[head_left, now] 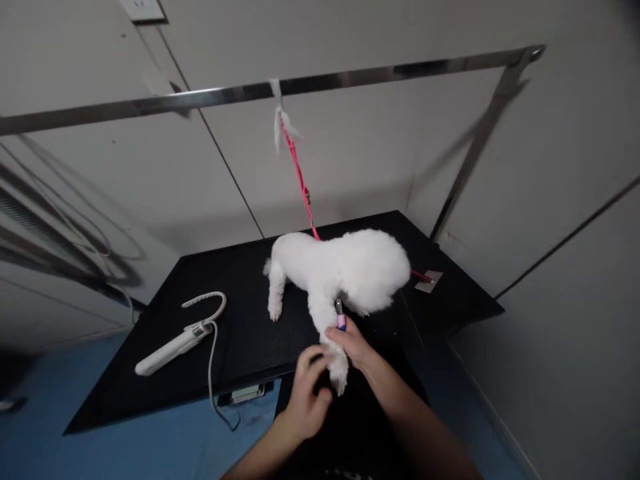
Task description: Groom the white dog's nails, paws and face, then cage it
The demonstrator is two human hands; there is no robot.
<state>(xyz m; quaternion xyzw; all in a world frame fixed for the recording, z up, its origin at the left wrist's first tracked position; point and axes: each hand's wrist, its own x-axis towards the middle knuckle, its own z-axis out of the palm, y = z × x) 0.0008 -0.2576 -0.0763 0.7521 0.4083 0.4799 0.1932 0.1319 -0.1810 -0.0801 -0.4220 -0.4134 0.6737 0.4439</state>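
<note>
A white fluffy dog (305, 259) stands on the black table, one foreleg (339, 370) stretched down toward me. My right hand (353, 341) is closed around that leg from the right, with the thumb across it. The same hand also holds a slim tool (341, 319) with a metal tip, a pink body and a blue band; its lower end is hidden. On the leg's other side is my left hand (310, 393), its bent fingers apart and slightly blurred at the fur, its thumb spread away. I cannot tell whether those fingertips touch the leg.
A pink leash (299, 170) runs from the metal bar (220, 96) down to the dog. At the left of the table (165, 393) lies a white corded device with a curved arm (177, 347). A small card (429, 281) with a red strip lies at right.
</note>
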